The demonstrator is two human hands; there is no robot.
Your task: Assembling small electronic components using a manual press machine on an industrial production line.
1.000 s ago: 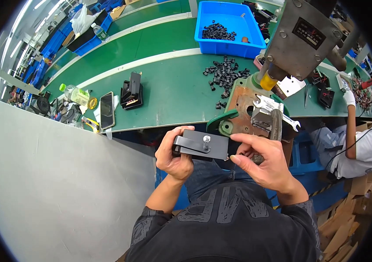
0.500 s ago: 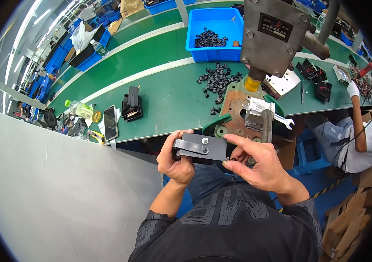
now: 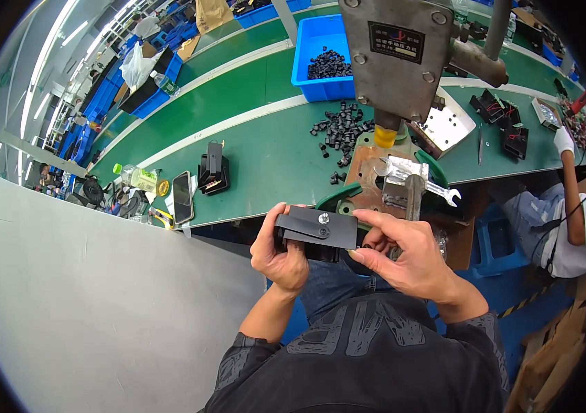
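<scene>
In front of my body I hold a small black box (image 3: pixel 337 237) with a flat cover, a black strap-like clip (image 3: pixel 301 226) and a shiny metal stud. My left hand (image 3: pixel 279 256) wraps round its left end, thumb on the far side and fingers underneath. At the right end, the index finger and thumb of my right hand (image 3: pixel 410 251) touch the far and near corners. The other right fingers are curled below; a small dark bit shows among them, too hidden to name. A similar black box (image 3: pixel 214 171) stands on the green bench (image 3: pixel 265 158).
Just beyond my hands stands a lever press (image 3: pixel 396 65), with wrenches (image 3: pixel 420 180) on its base. Black caps (image 3: pixel 341 134) lie loose near a blue bin (image 3: pixel 331 88). A phone (image 3: pixel 182 197) and bottle (image 3: pixel 138 177) sit left. At right, a co-worker's gloved hand (image 3: pixel 563 140) reaches over parts.
The view has shifted slightly, so the press appears further left. Both hands keep the black box in nearly the same place, its cover tilted a little differently.
</scene>
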